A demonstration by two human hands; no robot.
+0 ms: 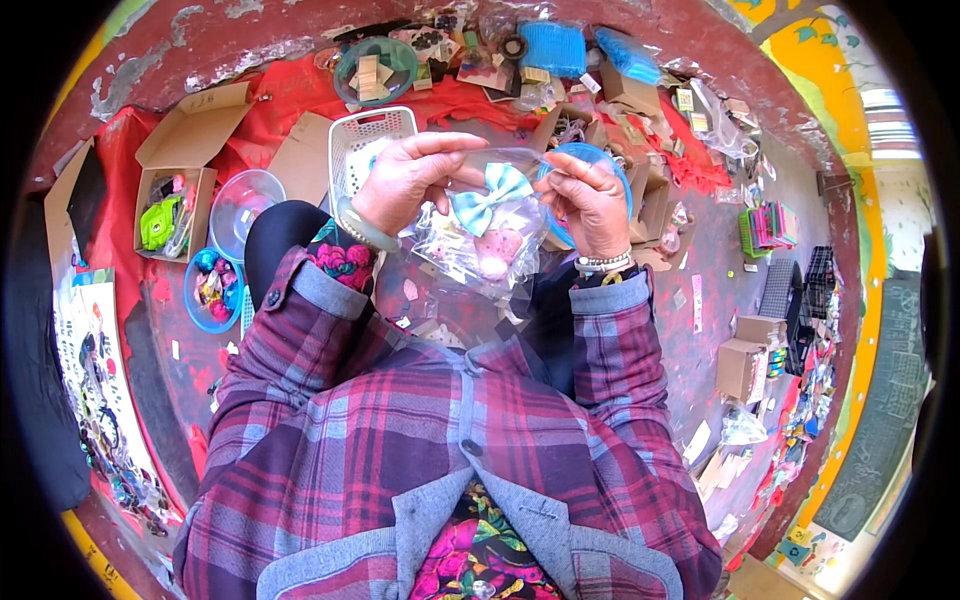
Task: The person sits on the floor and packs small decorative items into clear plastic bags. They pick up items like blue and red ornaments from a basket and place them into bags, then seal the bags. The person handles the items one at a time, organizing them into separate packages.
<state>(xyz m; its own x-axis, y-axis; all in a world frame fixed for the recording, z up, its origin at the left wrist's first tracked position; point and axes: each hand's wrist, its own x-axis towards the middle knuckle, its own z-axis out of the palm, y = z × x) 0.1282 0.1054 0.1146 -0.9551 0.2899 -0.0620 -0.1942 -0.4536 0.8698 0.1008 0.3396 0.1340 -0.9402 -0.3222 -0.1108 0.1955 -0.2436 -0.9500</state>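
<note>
Clear bag (528, 222) (with blue bow (490, 200)) between left fingers (447, 145) and right fingers (580, 172)

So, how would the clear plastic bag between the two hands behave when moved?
The clear bag is probably floppy, as its film looks thin and creased. Its glossy glints suggest slipperiness. It seems light, since the left hand and right hand just pinch its edges.

Light-blue bow (488, 199), tilted, against clear plastic bag (524, 222)

Around one white basket (375, 125)
Left: one clear tub (247, 207), one blue tub (215, 325); beyond: one green tub (401, 76); right: a second blue tub (606, 159), two hands (408, 184) (592, 205), one bow (490, 198), one plastic bag (445, 252).
</note>
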